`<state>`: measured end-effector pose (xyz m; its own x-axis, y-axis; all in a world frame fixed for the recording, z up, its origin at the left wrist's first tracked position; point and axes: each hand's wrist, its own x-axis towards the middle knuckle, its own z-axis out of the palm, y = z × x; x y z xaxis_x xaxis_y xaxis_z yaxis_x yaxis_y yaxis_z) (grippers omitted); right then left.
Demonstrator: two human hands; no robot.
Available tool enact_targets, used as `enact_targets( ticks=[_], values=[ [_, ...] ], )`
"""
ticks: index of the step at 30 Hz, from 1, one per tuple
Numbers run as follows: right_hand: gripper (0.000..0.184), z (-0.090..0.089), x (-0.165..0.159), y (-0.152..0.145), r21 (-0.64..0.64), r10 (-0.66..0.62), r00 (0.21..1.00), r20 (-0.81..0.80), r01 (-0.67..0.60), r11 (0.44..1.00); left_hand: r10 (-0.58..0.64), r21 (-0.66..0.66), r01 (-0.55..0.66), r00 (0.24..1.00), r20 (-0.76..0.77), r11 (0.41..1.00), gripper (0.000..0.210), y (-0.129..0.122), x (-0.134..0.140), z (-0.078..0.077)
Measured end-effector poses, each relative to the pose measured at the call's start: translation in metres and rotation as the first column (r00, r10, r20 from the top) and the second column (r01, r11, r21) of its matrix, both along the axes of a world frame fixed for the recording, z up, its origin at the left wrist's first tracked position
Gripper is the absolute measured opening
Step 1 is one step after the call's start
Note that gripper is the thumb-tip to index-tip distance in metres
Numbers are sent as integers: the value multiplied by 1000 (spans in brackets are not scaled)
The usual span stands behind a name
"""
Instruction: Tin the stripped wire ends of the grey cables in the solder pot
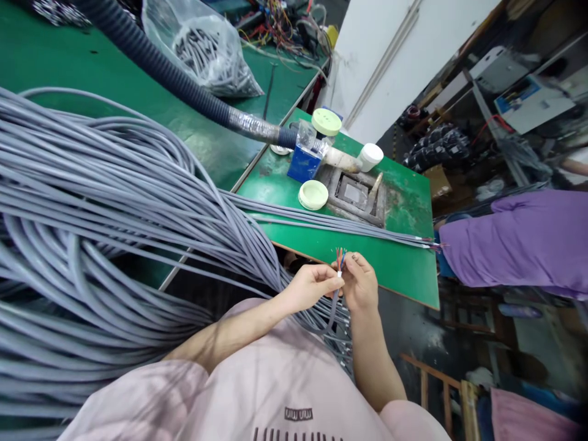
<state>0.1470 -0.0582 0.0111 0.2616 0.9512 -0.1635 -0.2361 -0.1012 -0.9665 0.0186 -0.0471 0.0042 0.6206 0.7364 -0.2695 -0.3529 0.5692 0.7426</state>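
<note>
Close in front of my body, my left hand (313, 286) pinches a grey multi-core cable (334, 306) just below its stripped end. A short white band circles the cable there. Thin coloured wires (340, 257), red, orange and blue among them, fan upward out of the band. My right hand (361, 280) is closed at the same end, its thumb and fingertips against the wires; the exact contact is partly hidden. More grey cable ends (344, 343) hang below my hands. On the left lies a big bundle of grey cables (114, 177).
Several cables (358, 228) stretch across the green table (285, 233). Behind them are a solder pot (356, 193), a pale green lid (313, 194), a white cup (370, 157), a blue box (304, 163) and a ribbed hose (184, 76). A person in purple (519, 239) is at right.
</note>
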Motion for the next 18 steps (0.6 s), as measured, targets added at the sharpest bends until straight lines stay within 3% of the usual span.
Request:
enact_targets(
  ticks=[4,11,18],
  values=[
    [19,-4,3,2,71,13,996,92,-20,997,15,1,-15,1000,-12,1000,46,1,0,-1],
    [16,-8,10,-1,121,-155,969,190,134,984,21,0,-21,1000,-18,1000,44,2,0,-3],
    [6,-8,15,-10,240,-164,920,355,80,968,14,28,-13,999,-46,1000,43,3,0,-4]
  ],
)
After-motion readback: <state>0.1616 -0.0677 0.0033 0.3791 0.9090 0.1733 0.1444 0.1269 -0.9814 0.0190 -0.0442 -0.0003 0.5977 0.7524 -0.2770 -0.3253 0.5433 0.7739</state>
